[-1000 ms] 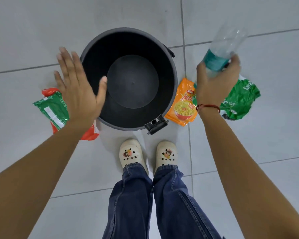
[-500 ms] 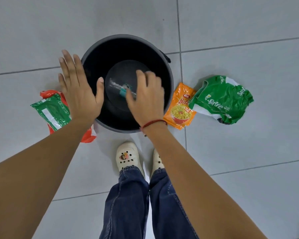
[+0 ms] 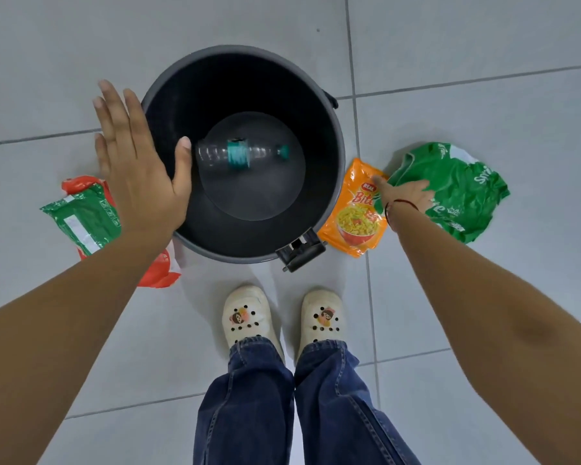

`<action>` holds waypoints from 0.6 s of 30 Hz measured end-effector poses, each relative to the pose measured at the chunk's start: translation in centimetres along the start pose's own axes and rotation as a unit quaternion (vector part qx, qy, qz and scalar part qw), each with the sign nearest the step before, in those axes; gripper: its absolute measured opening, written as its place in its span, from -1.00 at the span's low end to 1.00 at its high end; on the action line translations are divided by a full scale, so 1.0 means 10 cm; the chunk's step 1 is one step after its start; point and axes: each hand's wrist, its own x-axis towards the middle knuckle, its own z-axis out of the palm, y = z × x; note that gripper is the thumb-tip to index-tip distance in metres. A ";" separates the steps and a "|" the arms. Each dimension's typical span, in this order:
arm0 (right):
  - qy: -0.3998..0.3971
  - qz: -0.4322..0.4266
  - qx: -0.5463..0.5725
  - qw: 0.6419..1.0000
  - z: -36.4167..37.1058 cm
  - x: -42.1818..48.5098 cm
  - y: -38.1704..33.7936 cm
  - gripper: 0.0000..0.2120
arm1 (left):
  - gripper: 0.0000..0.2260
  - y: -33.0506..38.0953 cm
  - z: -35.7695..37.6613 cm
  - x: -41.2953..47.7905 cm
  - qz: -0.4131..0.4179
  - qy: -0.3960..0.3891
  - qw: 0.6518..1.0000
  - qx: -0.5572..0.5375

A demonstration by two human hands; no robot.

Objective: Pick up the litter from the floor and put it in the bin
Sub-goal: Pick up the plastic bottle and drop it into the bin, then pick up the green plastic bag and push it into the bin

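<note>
A black round bin (image 3: pixel 329 135) stands on the tiled floor ahead of my feet. A clear plastic bottle (image 3: pixel 242 154) with a teal label lies on its side at the bin's bottom. My left hand (image 3: pixel 138 162) hovers flat and open over the bin's left rim, holding nothing. My right hand (image 3: pixel 405 193) is down at the floor to the right of the bin, fingers spread across the orange snack packet (image 3: pixel 354 219) and the crumpled green wrapper (image 3: pixel 463 193). No grip on either shows.
A green packet (image 3: pixel 84 219) lies on a red wrapper (image 3: pixel 158 270) left of the bin, partly under my left forearm. The bin's black handle clip (image 3: pixel 301 251) juts toward my white clogs (image 3: pixel 249 313). Grey tiles surround everything.
My right hand let the bottle go into the bin, then swung right and down to the packets on the floor. My left hand stayed near the bin's left rim.
</note>
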 end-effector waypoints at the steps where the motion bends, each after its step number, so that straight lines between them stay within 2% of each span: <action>1: -0.003 0.002 -0.006 1.000 0.05 0.05 -0.02 0.08 | -0.39 0.00 0.01 0.00 -0.001 0.006 1.000 -0.002; 4: -0.001 -0.016 -0.043 0.999 0.15 0.10 -0.05 0.10 | -0.41 0.01 0.01 -0.01 0.001 0.017 1.000 -0.006; 7: -0.019 -0.036 -0.084 0.996 0.29 0.11 -0.03 0.03 | -0.42 0.00 0.02 -0.01 0.005 0.019 1.000 -0.010; 12: 0.002 -0.074 -0.138 0.988 0.48 0.06 0.08 -0.38 | -0.42 -0.02 0.03 0.00 0.005 0.017 1.000 -0.017; 15: 0.055 -0.117 -0.140 0.982 0.47 -0.06 0.16 -0.66 | -0.41 -0.03 0.03 0.01 0.006 0.015 1.000 -0.014; 18: 0.117 -0.192 -0.142 0.964 0.32 -0.30 0.20 -0.80 | -0.39 -0.02 0.02 0.00 0.004 0.002 1.000 -0.003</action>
